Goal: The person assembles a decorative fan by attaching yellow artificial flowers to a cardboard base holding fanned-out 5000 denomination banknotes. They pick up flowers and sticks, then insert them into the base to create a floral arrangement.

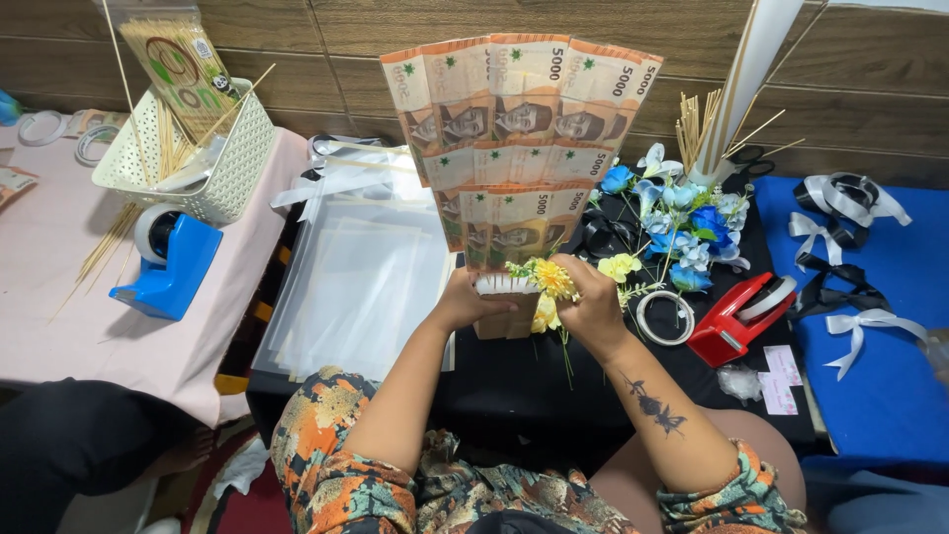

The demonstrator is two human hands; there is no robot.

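A fan of orange banknotes [514, 138] stands upright in front of me, fixed in tiers to a base of sticks [499, 302]. My left hand [465, 302] grips that base from the left. My right hand [588, 302] presses small yellow artificial flowers [552, 282] with a green stem against the base's front. More yellow, blue and white artificial flowers [682, 222] lie on the black table just right of the fan.
A red tape dispenser [741, 316] and a tape roll [664, 316] lie right of my hands. Clear plastic sheets [356, 277] lie to the left. A blue tape dispenser [168, 262] and white basket of skewers [198, 148] sit on the pink table. Ribbon bows [840, 247] rest on blue cloth.
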